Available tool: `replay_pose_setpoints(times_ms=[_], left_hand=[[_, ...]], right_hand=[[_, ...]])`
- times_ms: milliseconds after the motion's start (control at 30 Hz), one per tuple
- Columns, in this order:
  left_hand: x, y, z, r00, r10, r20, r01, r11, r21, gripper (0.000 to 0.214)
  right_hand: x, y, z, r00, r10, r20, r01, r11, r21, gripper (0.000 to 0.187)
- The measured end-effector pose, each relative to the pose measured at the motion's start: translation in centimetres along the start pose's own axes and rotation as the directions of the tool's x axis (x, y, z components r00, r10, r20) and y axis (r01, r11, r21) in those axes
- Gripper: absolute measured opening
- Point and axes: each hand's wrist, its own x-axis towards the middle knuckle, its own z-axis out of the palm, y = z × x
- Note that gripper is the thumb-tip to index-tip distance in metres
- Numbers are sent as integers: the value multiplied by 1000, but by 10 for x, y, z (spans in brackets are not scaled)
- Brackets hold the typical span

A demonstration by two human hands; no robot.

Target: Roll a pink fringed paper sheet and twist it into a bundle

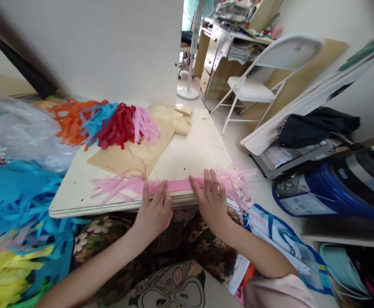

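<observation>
A strip of pink tissue paper [179, 185] lies along the near edge of a pale wooden board [196, 149], with cut fringe spreading at both ends. My left hand [155, 209] presses on the strip left of its middle, fingers stretched out. On the right half, my right hand [211, 201] rests with its fingers extended flat on the paper. Beyond them sit paper tassels in orange [74, 117], blue [100, 117], dark red [118, 126] and pink [144, 124], partly on a sheet of brown paper [132, 158].
Clear plastic wrapping [23, 128] and heaps of blue fringed paper [16, 184] and yellow fringed paper [7, 273] lie at the left. A white folding chair [254, 87] stands at the back right. A blue drum [322, 188] is at the right.
</observation>
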Motion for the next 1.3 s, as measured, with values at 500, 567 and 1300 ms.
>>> replay_pose_setpoints(times_ms=[500,567,1300], left_hand=[[18,12,-10,990,-139,4,139,989,43,30],[20,11,-10,989,-148,2,148,988,45,27],[19,-5,-13,996,58,-65,-61,997,-50,10]], right_hand=[[-3,13,8,999,-46,-23,50,968,244,46],[-3,10,4,998,-54,-44,64,965,256,47],[6,-2,3,960,-213,-184,268,892,364,10]])
